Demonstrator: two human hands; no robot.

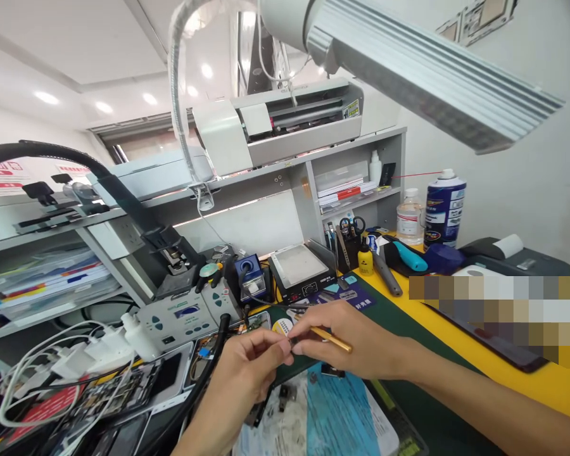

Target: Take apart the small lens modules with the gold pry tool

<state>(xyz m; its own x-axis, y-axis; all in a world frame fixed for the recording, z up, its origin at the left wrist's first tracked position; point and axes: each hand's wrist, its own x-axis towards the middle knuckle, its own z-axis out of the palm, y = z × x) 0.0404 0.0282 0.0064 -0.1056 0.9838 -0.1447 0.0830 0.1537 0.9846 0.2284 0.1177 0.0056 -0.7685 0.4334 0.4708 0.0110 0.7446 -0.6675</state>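
I am pinching a small dark part [292,342] between the fingertips of my left hand [247,373], just at nine o'clock of my right hand [346,342], which is closing narrowly on gold tweezers [332,339] touching that part. Loose pieces are lying at six o'clock on the blue sheet [335,411], so the work is looking mid-way; the part is not yet set down.

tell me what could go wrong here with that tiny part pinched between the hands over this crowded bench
1. The small dark part is pinched only at the fingertips of the left hand and right hand; it could slip and vanish among the loose bits below.
2. The gold tool in the right hand may slide off and scratch it.
3. The black cable by the left wrist could snag.
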